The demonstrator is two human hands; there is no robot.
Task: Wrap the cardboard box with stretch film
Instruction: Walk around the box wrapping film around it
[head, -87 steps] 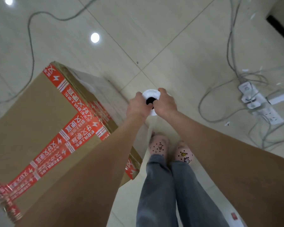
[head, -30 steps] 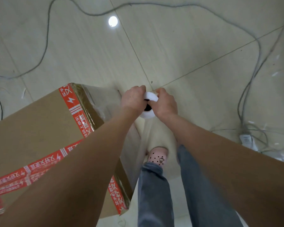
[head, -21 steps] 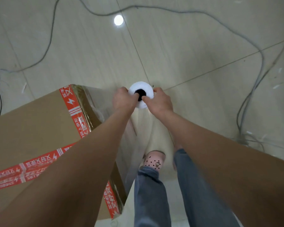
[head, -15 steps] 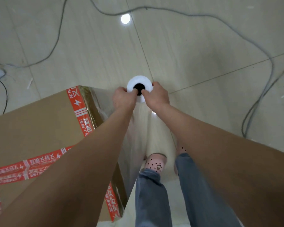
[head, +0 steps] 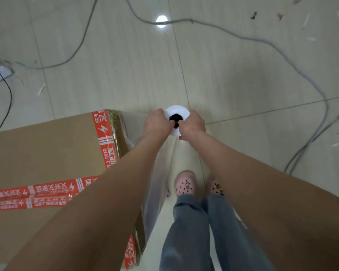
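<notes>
A big cardboard box (head: pixel 43 153) sealed with red printed tape stands on the floor at my left. I hold a white roll of stretch film (head: pixel 177 114) upright, seen end-on with its dark core. My left hand (head: pixel 158 123) grips its left side and my right hand (head: pixel 193 125) grips its right side, thumbs at the core. Clear film (head: pixel 159 173) runs from the roll down along the box's right side and clings around its far right corner.
Grey cables (head: pixel 262 42) snake across the tiled floor ahead and to the right. A black cable (head: pixel 7 98) lies at far left. My feet in pink clogs (head: pixel 185 185) stand just right of the box. Small scraps litter the floor.
I have walked along the box's right side toward its far corner. The roll moved forward with both hands, drawing more film along that side. Both grips are unchanged.
</notes>
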